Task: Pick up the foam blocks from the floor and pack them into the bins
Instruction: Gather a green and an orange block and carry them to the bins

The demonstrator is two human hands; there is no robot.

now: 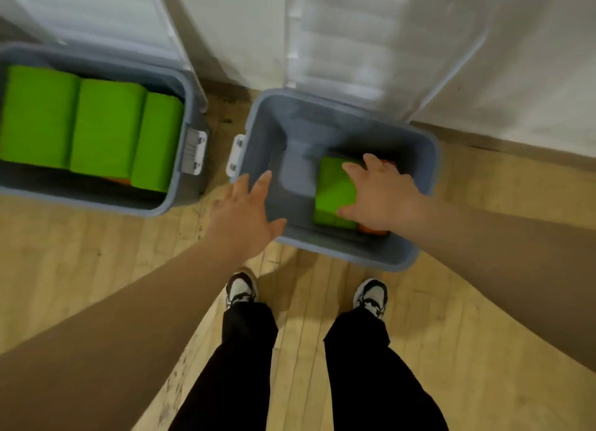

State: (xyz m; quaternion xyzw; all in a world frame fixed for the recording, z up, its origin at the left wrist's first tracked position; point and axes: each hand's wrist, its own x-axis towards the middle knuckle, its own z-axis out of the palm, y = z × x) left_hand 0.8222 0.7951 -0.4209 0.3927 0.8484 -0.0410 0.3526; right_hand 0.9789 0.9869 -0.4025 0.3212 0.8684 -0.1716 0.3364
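Two grey bins stand on the wooden floor by a white wall. The left bin (180, 108) holds three upright green foam blocks (106, 127) side by side, with a bit of orange showing beneath them. In the right bin (258, 124) lies a green foam block (332, 195) over an orange block (374, 230). My right hand (383, 195) hovers spread over that green block, fingers apart, holding nothing that I can see. My left hand (245, 211) is open above the right bin's near-left corner.
Each bin's clear lid (371, 43) stands open, leaning against the wall behind it. My two feet in black-and-white shoes (242, 290) stand on the floor just in front of the right bin. A narrow strip of floor separates the bins.
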